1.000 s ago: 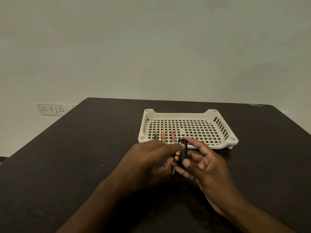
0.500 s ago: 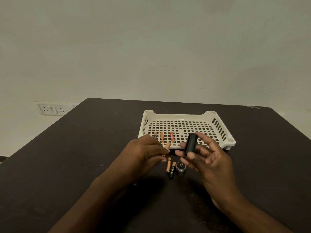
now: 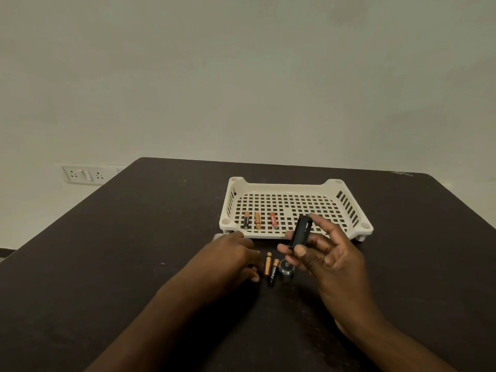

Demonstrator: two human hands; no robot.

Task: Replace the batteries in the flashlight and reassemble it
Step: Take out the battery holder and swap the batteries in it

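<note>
three batteries (image 3: 257, 220) lie in the tray (image 3: 292, 186); two batteries (image 3: 270, 266) before it.

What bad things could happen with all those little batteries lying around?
The two loose batteries on the table look much like the three in the tray, so old and new could probably get mixed up. They are round and might roll if the left hand bumps them. The small cap could get knocked away under the right hand.
</note>
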